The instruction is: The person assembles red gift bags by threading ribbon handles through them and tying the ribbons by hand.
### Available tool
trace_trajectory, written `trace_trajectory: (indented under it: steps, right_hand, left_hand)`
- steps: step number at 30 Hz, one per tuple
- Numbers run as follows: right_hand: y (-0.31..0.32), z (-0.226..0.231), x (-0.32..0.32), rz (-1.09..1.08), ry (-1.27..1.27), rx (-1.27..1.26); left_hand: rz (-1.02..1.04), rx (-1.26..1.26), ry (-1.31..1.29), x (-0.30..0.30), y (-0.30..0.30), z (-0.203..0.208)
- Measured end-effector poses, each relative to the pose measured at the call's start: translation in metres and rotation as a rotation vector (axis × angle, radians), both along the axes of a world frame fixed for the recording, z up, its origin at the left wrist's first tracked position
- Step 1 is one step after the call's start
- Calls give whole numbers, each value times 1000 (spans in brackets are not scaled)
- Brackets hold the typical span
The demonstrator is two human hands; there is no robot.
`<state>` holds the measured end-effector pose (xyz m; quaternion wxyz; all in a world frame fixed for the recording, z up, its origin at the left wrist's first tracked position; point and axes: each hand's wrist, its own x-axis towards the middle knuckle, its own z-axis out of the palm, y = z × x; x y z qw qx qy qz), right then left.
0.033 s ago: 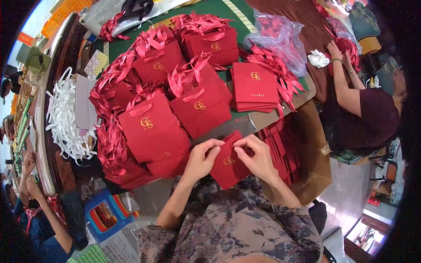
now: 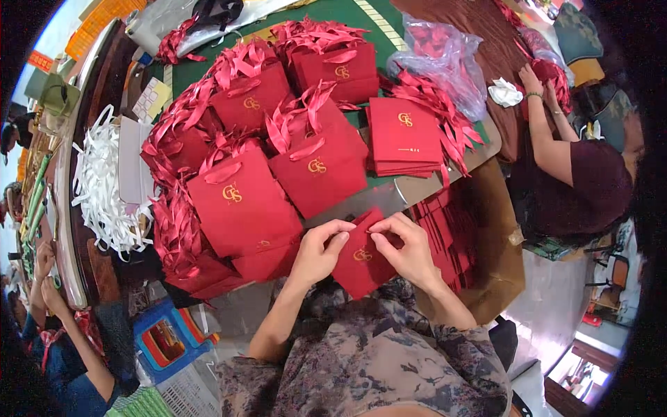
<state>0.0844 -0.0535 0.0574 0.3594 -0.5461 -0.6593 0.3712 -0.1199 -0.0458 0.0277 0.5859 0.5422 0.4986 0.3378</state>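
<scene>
Red and tilted, a bag sits pinched in my hands above my lap, its gold mark facing up. My left hand has thumb and forefinger closed on its upper left part; my right hand grips just across from it, fingertips near the top. What lies under those fingertips is too small to tell.

Nearest of all is my patterned shirt, grey and dark, its sleeves ending around my elbows. Just beyond my right hand, more red bags stand packed beside a brown carton wall. Ahead and to the left, ribboned bags crowd the green tabletop, lying tilted and overlapping, pink-red loops spilling over them. A flat stack lies to their right, next to loose ribbons and a clear plastic sack. At far left, white ribbons heap beside an open box.

Farther right, a person in a dark top has both hands by a red bundle; at lower left, another person's forearms reach up near a table edge.
</scene>
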Motion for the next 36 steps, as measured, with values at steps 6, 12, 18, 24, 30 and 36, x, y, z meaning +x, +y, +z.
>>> trace_trajectory:
  steps: [6,12,18,24,30,36]
  right_hand:
    - [1,8,-4,-6,-34,-28]
    - [1,13,-4,-53,-35,-124]
    - [0,10,-5,-55,18,-103]
    - [1,6,-7,-36,-54,-23]
    - [0,-5,-17,-42,-194,82]
    - [-2,-14,-23,-71,-253,176]
  left_hand:
    - [-76,-100,-178,-5,1,4]
    - [-80,-162,-237,-9,1,2]
    - [-85,-88,-182,-5,1,1]
    - [-116,31,35,-3,1,7]
    - [-76,124,189,4,1,5]
    - [-55,334,347,9,3,9]
